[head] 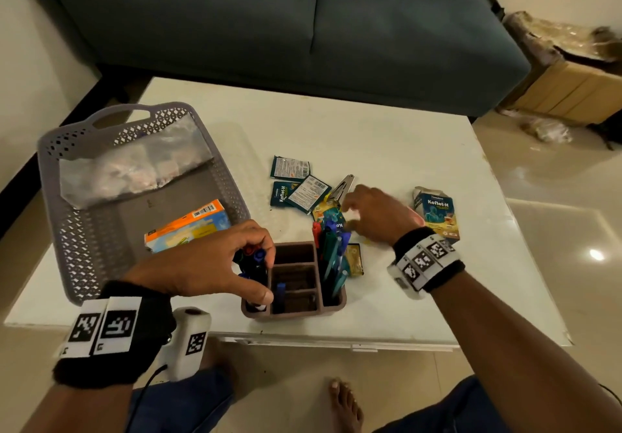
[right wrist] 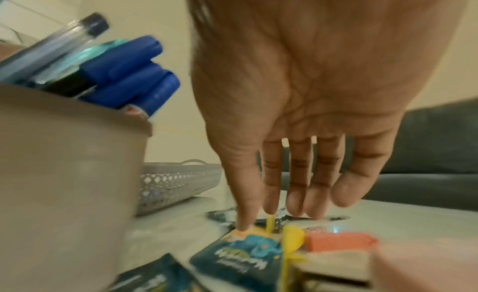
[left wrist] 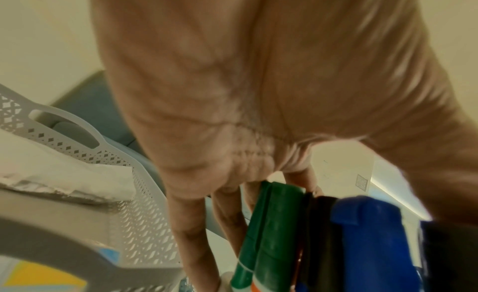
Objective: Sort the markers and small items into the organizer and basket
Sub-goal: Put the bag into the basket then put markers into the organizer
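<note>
Near centre: organizer (head: pixel 259 314) on table (head: pixel 404 149). Left hand (head: pixel 208 261) grips bunch of markers (left wrist: pixel 271 231) over its left compartment. Right hand (head: pixel 377 213), fingers spread and straight, touches sachets (right wrist: pixel 240 253) beyond organizer. Far left: basket (head: pixel 84 257).

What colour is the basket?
Grey, with a perforated diamond pattern on its walls; head view shows it best.
</note>
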